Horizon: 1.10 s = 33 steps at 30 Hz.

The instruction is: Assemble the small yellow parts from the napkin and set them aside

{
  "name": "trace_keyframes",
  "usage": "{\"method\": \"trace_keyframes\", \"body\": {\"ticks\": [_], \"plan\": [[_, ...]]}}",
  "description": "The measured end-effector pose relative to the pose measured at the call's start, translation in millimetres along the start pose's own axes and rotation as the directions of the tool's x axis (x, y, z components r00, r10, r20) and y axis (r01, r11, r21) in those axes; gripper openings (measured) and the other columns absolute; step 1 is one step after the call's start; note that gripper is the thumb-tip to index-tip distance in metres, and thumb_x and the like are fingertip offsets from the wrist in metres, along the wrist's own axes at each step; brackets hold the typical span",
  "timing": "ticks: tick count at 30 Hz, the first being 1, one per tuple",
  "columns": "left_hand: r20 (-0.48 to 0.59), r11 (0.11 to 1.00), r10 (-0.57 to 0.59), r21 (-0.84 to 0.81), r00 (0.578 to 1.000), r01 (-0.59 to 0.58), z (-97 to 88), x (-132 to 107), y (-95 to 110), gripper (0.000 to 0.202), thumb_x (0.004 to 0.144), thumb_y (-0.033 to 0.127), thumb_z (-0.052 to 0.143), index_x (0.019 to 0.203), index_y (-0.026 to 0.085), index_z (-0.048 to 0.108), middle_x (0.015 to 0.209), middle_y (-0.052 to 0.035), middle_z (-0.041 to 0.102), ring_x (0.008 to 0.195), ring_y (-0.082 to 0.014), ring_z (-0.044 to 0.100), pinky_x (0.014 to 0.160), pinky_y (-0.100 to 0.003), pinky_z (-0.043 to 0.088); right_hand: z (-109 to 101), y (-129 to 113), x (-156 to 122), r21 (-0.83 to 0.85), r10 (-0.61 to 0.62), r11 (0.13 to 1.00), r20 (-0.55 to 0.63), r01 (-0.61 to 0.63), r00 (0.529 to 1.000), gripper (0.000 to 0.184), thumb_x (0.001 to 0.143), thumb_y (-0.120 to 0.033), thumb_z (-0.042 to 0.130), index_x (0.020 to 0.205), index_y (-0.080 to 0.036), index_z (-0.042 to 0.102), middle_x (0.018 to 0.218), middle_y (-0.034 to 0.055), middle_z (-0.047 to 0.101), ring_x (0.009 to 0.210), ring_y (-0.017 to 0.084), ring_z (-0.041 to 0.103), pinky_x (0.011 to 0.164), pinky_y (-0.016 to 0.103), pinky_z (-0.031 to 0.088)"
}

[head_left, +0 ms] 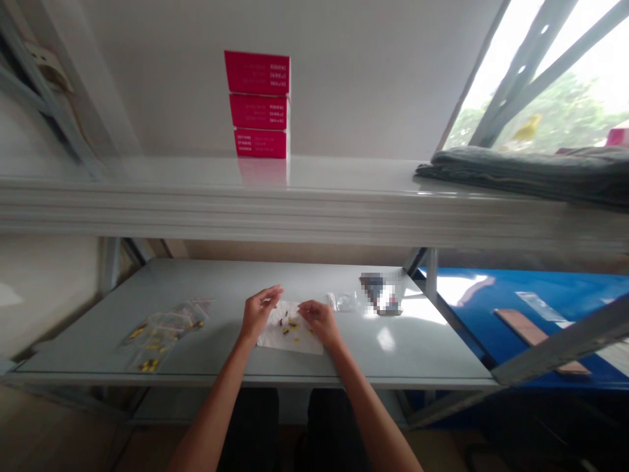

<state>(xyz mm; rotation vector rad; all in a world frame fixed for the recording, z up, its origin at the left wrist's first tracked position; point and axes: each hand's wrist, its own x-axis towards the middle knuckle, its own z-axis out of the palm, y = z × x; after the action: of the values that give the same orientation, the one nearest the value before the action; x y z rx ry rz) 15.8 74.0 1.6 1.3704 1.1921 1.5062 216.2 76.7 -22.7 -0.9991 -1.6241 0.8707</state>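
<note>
A white sheet [275, 339], paper or thin cloth, lies on the grey table with several small yellow and dark pieces [293, 324] scattered on it. My left hand [259, 313] hovers at the sheet's left edge, its fingers stretched out and apart, with nothing visible in them. Over the sheet's right side, my right hand [320, 319] has its fingers bent together near the small pieces. Whatever sits between those fingertips is too small to make out. Just beyond the right hand is a clear plastic bag [344, 301].
Clear bags [162, 326] holding yellow pieces lie on the table's left. A blurred-out item [382, 294] lies at the back right. Overhead, a shelf [314, 213] carries stacked red boxes [260, 108] and folded grey cloth [521, 172]. A blue surface [462, 295] adjoins on the right.
</note>
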Motion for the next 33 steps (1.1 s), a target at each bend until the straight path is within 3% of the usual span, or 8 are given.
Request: {"method": "trace_keyframes", "body": {"ticks": [7,10,14,18,21,25,28,33], "plan": [[0.045,0.998,-0.056,0.032,0.997,0.055,4.1,-9.5,-9.2,0.036,0.076,0.048,0.076,0.087,0.014,0.075,0.096,-0.0117,0.077,0.087,-0.0227,0.071,0.074,-0.03,0.056,-1.3,-5.5,-0.9,0.069,0.007,0.998,-0.022,-0.006,1.0,0.02,0.083,-0.037,0.067,0.081,-0.018,0.074,0.084,0.0078,0.076,0.077,0.021,0.069,0.072,0.032,0.054],[0.047,0.999,-0.033,0.019,0.998,0.032,9.0,-11.9,-6.8,0.036,0.079,0.049,0.073,0.091,0.015,0.075,0.094,-0.0108,0.077,0.085,-0.0225,0.072,0.071,-0.029,0.056,-2.1,-8.7,-1.6,0.037,-0.004,0.999,-0.049,0.006,0.999,0.021,0.085,-0.036,0.064,0.081,-0.018,0.074,0.084,0.007,0.075,0.077,0.02,0.068,0.073,0.031,0.052],[0.021,0.989,0.031,0.146,0.999,-0.034,3.8,-15.3,-1.7,0.032,0.084,0.045,0.068,0.1,0.018,0.075,0.102,-0.0101,0.077,0.09,-0.0236,0.072,0.077,-0.031,0.056,-7.2,-8.4,-3.2,0.001,0.026,1.0,-0.317,-0.027,0.948,0.024,0.086,-0.039,0.06,0.083,-0.018,0.07,0.082,0.0065,0.073,0.075,0.019,0.064,0.069,0.029,0.049],[0.099,0.861,0.164,0.471,0.982,-0.191,-29.9,-26.1,1.5,0.019,0.086,0.034,0.062,0.091,0.022,0.076,0.095,-0.007,0.077,0.084,-0.0234,0.07,0.081,-0.035,0.054,-19.0,-4.3,-5.6,-0.056,0.13,0.975,-0.644,-0.216,0.754,0.033,0.088,-0.043,0.055,0.1,-0.015,0.069,0.074,0.0052,0.067,0.065,0.02,0.058,0.066,0.031,0.045],[0.026,0.675,0.305,0.699,0.952,-0.235,-69.7,-38.6,6.5,0.022,0.087,0.026,0.054,0.089,0.023,0.075,0.093,-0.0089,0.075,0.094,-0.0278,0.067,0.092,-0.042,0.05,-26.9,-2.8,-7.5,-0.166,0.104,0.918,-0.773,-0.359,0.625,0.038,0.089,-0.039,0.053,0.115,-0.014,0.066,0.081,0.0085,0.067,0.077,0.025,0.058,0.078,0.037,0.044],[-0.275,0.421,0.423,0.903,0.863,0.082,-121.6,-58.3,11.0,0.028,0.084,0.02,0.051,0.104,0.017,0.071,0.119,-0.0165,0.066,0.117,-0.0356,0.055,0.105,-0.055,0.037,-30.9,-4.4,-9.2,-0.249,0.008,0.864,-0.863,-0.438,0.505,0.051,0.092,-0.036,0.048,0.134,-0.008,0.053,0.106,0.0196,0.062,0.109,0.035,0.051,0.099,0.046,0.036],[-0.396,0.303,0.364,0.906,0.843,0.295,-148.2,-70.8,5.0,0.033,0.08,0.024,0.056,0.11,0.017,0.068,0.125,-0.0173,0.063,0.117,-0.0411,0.052,0.098,-0.06,0.04,-31.0,-6.3,-10.1,-0.241,-0.013,0.862,-0.89,-0.446,0.456,0.05,0.094,-0.03,0.041,0.138,-0.009,0.046,0.114,0.0215,0.055,0.113,0.035,0.048,0.1,0.048,0.035],[-0.4,0.31,0.329,0.901,0.855,0.302,-162.5,-77.2,-6.8,0.02,0.083,0.023,0.055,0.091,0.016,0.073,0.093,-0.0126,0.071,0.096,-0.0343,0.06,0.085,-0.047,0.048,-28.4,-8.6,-10.6,-0.318,-0.137,0.9,-0.855,-0.296,0.501,0.034,0.082,-0.016,0.043,0.113,-0.014,0.058,0.098,0.0122,0.055,0.099,0.029,0.051,0.096,0.043,0.039]]}}
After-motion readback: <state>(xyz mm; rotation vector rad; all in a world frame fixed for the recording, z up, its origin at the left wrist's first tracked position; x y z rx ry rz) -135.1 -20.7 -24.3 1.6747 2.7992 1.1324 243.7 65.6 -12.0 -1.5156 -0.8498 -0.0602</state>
